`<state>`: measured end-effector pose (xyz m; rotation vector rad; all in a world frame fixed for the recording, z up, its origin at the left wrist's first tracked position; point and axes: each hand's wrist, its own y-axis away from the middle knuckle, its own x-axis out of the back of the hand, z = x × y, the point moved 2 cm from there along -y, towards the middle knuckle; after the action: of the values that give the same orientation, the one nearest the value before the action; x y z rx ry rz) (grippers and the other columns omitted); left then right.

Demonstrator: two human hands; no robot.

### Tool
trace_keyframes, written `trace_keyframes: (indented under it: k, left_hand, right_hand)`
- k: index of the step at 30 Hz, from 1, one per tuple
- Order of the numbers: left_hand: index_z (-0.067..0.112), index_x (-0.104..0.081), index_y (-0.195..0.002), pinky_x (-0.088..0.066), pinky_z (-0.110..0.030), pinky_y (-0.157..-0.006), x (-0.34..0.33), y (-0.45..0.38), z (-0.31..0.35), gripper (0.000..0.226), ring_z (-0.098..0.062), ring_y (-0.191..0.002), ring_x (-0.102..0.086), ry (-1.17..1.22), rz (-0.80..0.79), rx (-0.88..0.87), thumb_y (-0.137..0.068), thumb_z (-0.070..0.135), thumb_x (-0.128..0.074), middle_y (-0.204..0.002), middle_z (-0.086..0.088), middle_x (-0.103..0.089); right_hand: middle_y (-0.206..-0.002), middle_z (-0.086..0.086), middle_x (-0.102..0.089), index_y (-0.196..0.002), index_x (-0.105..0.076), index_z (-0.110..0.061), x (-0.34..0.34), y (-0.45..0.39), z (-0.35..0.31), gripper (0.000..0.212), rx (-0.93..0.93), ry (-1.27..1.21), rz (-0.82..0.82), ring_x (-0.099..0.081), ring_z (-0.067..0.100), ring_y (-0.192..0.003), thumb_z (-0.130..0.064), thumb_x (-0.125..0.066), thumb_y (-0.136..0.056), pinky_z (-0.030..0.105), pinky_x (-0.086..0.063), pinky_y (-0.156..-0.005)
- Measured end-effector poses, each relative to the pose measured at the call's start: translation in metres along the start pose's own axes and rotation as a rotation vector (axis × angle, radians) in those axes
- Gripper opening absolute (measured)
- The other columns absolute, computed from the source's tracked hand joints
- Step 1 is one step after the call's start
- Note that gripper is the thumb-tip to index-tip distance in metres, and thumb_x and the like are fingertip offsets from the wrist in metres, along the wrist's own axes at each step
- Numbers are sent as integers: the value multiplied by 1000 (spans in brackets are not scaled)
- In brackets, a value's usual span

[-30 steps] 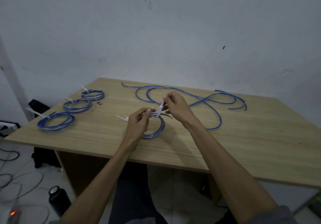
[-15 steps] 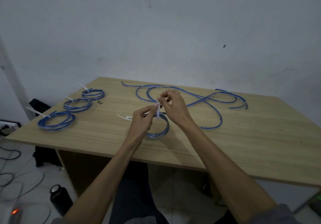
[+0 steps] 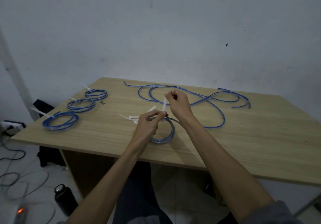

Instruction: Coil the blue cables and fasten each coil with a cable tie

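A small blue cable coil lies near the front of the wooden table. My left hand grips the coil at its top, where a white cable tie wraps it. My right hand pinches the upright tail of that tie above the coil. Spare white cable ties lie just left of my left hand. Loose blue cables sprawl across the back of the table. Three tied coils sit at the left.
The table stands against a white wall. On the floor at the left are a black bottle, dark cables and a device with an orange light. A dark bag sits behind the table's left corner.
My right hand has drawn the tie's tail upward and farther from the coil. My left hand has kept its hold on the coil, which shifted slightly right.
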<state>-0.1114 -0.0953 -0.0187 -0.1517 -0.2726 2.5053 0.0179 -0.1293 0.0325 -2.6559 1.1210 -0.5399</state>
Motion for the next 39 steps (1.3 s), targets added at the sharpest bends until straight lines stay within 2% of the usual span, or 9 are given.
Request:
trace_keyframes:
  k: [4,8,12,17,24,30,33,36,39]
  left_hand:
    - [12,-77,-91,-24,-24,-46,-2,2,-2,23,-8,-45,-27,-5,17,64,-96,29,-64,-46,14,-42]
    - [16,-78,-84,-22,-25,-46,-5,-4,0,25,-10,-47,-25,13,35,79,-96,32,-63,-48,9,-34]
    - [25,-77,-77,-21,-26,-47,-8,-5,-1,26,-9,-48,-25,11,16,77,-97,34,-63,-50,9,-33]
    - [22,-80,-88,-21,-27,-46,-9,-5,-3,22,-10,-45,-23,26,38,87,-95,36,-65,-51,5,-28]
    - [15,-78,-95,-24,-24,-44,-11,-3,-3,21,-8,-41,-26,1,69,100,-96,30,-64,-43,13,-37]
    - [15,-72,-85,-22,-22,-43,-8,-8,-10,32,-9,-45,-25,66,36,177,-102,33,-53,-49,9,-30]
    - [4,-71,-94,-26,-22,-48,-8,-14,-6,37,-8,-50,-31,-4,-27,90,-105,30,-48,-58,3,-36]
    - [13,-69,-83,-36,-22,-60,-9,-14,-1,33,-7,-59,-44,-213,-75,-97,-105,27,-50,-65,4,-49]
    - [16,-74,-91,-39,-18,-64,-5,-19,-1,25,-2,-65,-51,-334,-105,-193,-102,29,-56,-69,10,-60]
  right_hand:
    - [-84,0,-62,-95,-68,-2,5,2,2,28,-44,-12,-27,-53,8,-74,-26,-56,-102,23,-42,-70]
    - [-85,-5,-67,-99,-73,-6,14,15,8,34,-92,22,-226,-60,5,-76,-35,-57,-101,15,-45,-64]
    - [-79,-1,-69,-89,-73,-3,13,19,12,29,-113,-52,-302,-65,1,-71,-27,-61,-99,17,-51,-69]
    - [-81,-2,-66,-80,-68,-9,9,15,6,20,-204,-111,-206,-58,9,-73,-15,-61,-98,23,-49,-70]
    - [-72,-2,-58,-96,-72,-3,3,9,12,20,-296,-136,-119,-49,12,-71,-19,-61,-99,25,-42,-64]
    - [-84,9,-67,-86,-68,-10,-3,9,21,23,-327,-189,-155,-65,21,-80,-23,-57,-101,46,-58,-85]
    - [-88,11,-64,-91,-65,-7,6,8,19,23,-337,-246,-178,-66,21,-78,-23,-54,-103,34,-58,-68]
    - [-86,10,-63,-95,-61,-5,12,6,16,21,-347,-289,-194,-66,19,-77,-21,-50,-105,29,-54,-64]
    - [-91,11,-64,-97,-60,-5,16,6,15,20,-349,-326,-238,-66,18,-80,-21,-50,-105,26,-55,-64]
